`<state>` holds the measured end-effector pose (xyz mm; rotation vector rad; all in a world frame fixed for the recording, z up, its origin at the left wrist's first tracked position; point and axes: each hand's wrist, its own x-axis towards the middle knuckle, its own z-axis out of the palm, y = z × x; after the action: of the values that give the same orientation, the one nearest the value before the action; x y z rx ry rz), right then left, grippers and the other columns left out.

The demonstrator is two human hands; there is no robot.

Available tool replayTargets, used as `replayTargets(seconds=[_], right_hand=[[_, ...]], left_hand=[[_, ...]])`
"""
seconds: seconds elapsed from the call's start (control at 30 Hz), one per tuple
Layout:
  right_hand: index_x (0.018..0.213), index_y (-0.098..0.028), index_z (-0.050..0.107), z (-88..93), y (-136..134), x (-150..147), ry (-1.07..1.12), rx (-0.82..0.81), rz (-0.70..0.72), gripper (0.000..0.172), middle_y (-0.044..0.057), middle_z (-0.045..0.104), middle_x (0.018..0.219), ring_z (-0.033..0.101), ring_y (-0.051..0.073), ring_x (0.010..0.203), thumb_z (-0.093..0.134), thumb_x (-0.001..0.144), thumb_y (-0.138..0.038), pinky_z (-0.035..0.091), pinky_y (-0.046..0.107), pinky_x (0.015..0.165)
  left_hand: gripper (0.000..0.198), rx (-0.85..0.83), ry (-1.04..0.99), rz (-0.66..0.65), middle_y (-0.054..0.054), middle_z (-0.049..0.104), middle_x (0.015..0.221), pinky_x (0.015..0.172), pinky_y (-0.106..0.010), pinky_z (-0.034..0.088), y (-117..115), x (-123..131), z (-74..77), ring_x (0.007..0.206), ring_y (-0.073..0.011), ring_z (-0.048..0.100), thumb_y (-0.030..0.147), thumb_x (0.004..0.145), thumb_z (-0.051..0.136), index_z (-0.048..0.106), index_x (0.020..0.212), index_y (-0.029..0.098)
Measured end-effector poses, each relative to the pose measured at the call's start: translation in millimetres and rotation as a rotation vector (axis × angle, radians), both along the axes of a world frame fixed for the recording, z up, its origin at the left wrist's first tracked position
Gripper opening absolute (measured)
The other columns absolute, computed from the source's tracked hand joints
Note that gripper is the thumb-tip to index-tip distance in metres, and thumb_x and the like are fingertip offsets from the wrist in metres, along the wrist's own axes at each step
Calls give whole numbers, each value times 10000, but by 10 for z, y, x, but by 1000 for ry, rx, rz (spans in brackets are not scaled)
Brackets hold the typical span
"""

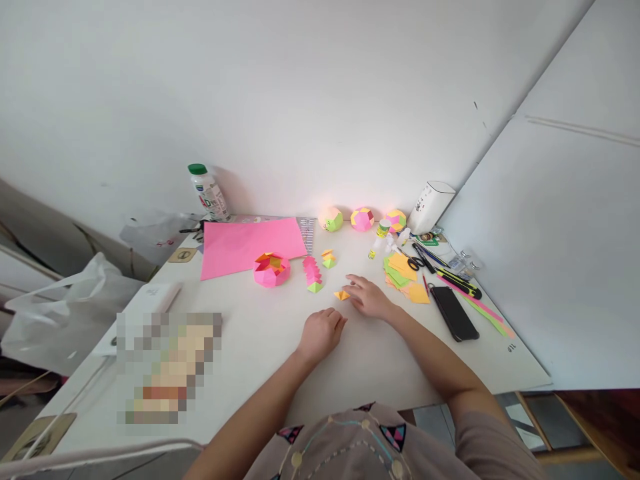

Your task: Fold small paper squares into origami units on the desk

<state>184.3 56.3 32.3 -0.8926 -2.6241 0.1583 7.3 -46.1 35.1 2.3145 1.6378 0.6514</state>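
My right hand (371, 298) is low over the white table, its fingers spread and the fingertips at the edge of a small folded orange paper piece (341, 295). Beside it, nearer me, my left hand (320, 335) rests with curled fingers; anything inside them is hidden. Just beyond lie a row of nested pink folded paper pieces (311, 269) with a green one (315, 287) at its near end, and a short stack of orange and green pieces (328, 259). A half-built pink paper ball (271, 275), open on top with orange inside, sits to the left.
Three paper balls, the middle one pink (362, 219), line the wall. Green and orange paper squares (400, 270), scissors (415, 264), a yellow-black cutter (459, 283) and a black phone (454, 313) lie right. Left are a pink sheet (250, 243) and a bottle (209, 193).
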Motion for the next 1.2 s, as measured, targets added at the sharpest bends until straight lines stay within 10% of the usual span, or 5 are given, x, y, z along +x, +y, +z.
replayTargets(seconds=[0.5, 0.7, 0.87, 1.2], right_hand=[[908, -177, 648, -245, -47, -96, 332, -4, -81, 227, 86, 659, 879, 552, 198, 835, 421, 889, -164, 444, 356, 747], [865, -181, 570, -120, -287, -198, 701, -525, -62, 157, 41, 582, 767, 554, 144, 668, 453, 876, -285, 461, 275, 588], [883, -186, 547, -68, -424, -270, 712, -952, 6, 154, -18, 522, 655, 517, 109, 585, 483, 863, -325, 445, 254, 581], [938, -180, 615, -104, -311, -231, 723, -1146, 90, 236, 5, 561, 797, 541, 115, 686, 648, 751, -320, 461, 281, 664]], left_hand=[[391, 63, -206, 91, -30, 538, 617, 527, -250, 325, -48, 39, -24, 554, -125, 474, 322, 904, 352, 547, 601, 168], [334, -68, -654, 217, -108, 581, 1082, 730, -321, 475, 14, 5, -39, 907, -200, 580, 380, 808, 510, 575, 1063, 174], [381, -418, -1039, 323, -60, 636, 856, 680, -278, 459, 31, 5, 16, 768, -168, 587, 478, 738, 581, 598, 935, 152], [365, -500, -1232, 444, 33, 496, 531, 516, -217, 330, 47, -18, 71, 516, -87, 429, 507, 656, 658, 574, 676, 152]])
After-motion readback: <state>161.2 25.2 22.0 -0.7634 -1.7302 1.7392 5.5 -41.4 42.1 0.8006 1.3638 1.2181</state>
